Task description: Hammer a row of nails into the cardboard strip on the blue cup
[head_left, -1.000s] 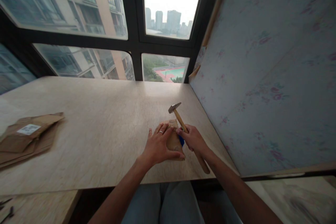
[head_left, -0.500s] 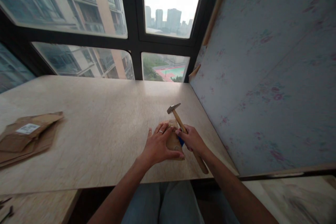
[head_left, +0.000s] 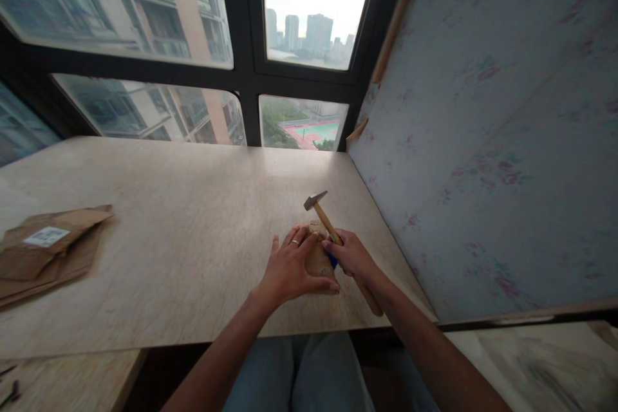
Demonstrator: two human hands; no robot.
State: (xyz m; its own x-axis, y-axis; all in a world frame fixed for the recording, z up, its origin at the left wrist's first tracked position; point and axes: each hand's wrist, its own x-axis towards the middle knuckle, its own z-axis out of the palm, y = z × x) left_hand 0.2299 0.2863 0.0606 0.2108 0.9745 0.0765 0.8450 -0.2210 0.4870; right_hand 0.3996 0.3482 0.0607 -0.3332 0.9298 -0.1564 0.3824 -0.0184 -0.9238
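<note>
My right hand [head_left: 356,253] is closed around the wooden handle of a hammer [head_left: 329,223]; its metal head points away from me, above the marbled tabletop [head_left: 193,238]. My left hand [head_left: 290,267], wearing a ring, spans a tan, flat-looking piece [head_left: 318,262], with the thumb at its near edge and the fingers over its far part. A small blue patch [head_left: 333,261] shows at the piece's right side, partly behind the right fingers. Whether my right fingertips also pinch something small there is hidden.
Flattened brown paper packages [head_left: 53,248] with a white label lie at the left. A floral-papered wall [head_left: 483,174] rises close on the right, and a dark-framed window [head_left: 251,77] stands behind the table. Small dark items [head_left: 12,393] rest on a lower surface at bottom left.
The hammer's head has shifted very slightly left. Both hands keep nearly the same places and holds, and the whole view has moved a little.
</note>
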